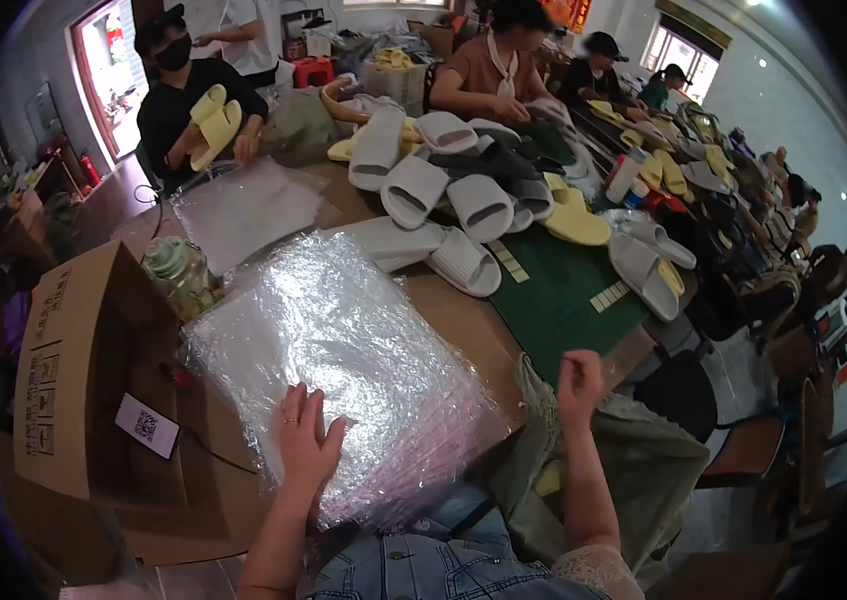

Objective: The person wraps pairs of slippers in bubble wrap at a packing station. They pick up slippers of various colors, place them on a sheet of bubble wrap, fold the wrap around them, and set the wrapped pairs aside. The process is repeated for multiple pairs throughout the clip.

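My left hand rests with fingers apart on a stack of shiny clear plastic bags, whose near edge shows pinkish layers. My right hand is raised with its fingers curled in; nothing shows in it. It is above an olive-green cloth sack standing open against the table's near edge, with something yellow partly visible inside. Beyond the bags lies a pile of grey slippers, with a yellow slipper at its right. A green mat lies beneath, bearing small pale label strips.
An open cardboard box stands at the left, with a printed code card on it. Behind it is a green-lidded jar. Across the table a person in black holds yellow slippers. Other people work farther back. Chairs stand at right.
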Demonstrator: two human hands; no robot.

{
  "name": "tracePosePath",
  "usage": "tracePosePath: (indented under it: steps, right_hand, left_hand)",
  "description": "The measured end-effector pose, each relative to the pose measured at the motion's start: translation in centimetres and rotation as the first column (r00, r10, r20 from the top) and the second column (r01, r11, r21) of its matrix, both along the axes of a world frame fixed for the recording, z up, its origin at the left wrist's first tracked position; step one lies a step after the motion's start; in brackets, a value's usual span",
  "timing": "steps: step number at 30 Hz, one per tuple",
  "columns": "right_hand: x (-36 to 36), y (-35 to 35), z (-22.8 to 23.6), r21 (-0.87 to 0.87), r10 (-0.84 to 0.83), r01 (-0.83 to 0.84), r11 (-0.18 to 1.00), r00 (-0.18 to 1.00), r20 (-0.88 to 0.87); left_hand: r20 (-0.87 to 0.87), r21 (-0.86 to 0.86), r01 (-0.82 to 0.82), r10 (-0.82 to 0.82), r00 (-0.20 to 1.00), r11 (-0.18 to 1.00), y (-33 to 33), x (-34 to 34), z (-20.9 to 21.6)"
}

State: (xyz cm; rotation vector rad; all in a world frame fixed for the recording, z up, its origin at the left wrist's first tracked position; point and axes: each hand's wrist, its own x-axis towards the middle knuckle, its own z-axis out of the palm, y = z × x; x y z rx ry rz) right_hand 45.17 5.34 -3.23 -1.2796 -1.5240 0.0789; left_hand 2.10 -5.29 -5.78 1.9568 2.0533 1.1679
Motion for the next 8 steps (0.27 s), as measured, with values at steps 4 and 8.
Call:
tracePosePath:
  steps: [4, 8]
  right_hand:
    - [-9.4, 8.3, 2.9, -0.118, 0.262, -0.244, 0.962, 0.951, 0.167]
    - [-15.6, 17.1, 1.7, -0.151, 0.325, -0.288, 0.946, 0.837, 0.44]
  left_hand:
    - [0.011, -0.003, 0.005, -0.005, 1.0, 1.0, 0.0, 0.3, 0.1]
    - [-0.012, -0.065, -0.03, 0.029, 1.0, 0.997, -0.2, -0.4, -0.8]
